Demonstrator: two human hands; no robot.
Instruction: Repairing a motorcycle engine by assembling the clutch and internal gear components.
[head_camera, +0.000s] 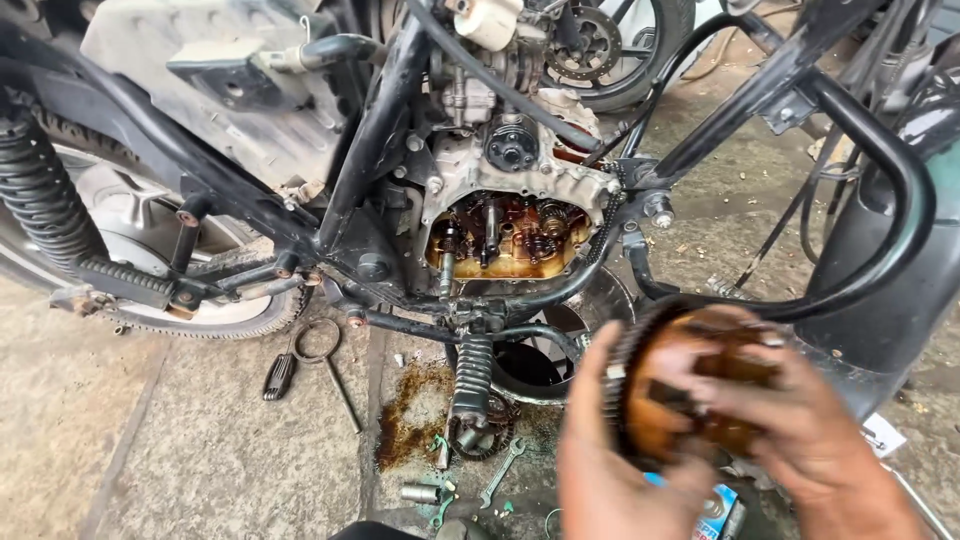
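Observation:
Both my hands hold a round, oily, toothed clutch assembly (680, 385) at the lower right. My left hand (605, 470) cups it from below and the left. My right hand (810, 420) lies over its face, fingers pressing on it; the picture is blurred there. Beyond them stands a motorcycle with its engine side cover off, showing the open crankcase (505, 235) with oily brown gears and shafts inside. The black frame tubes (880, 150) curve around the engine.
A black oil drain pan (535, 365) sits under the engine. On the concrete floor lie a spanner (502, 470), a socket (420, 492), a footpeg (472, 385), an oil stain (405, 420), a screwdriver (280, 375) and a ring (316, 340). The rear wheel (150, 250) is at left.

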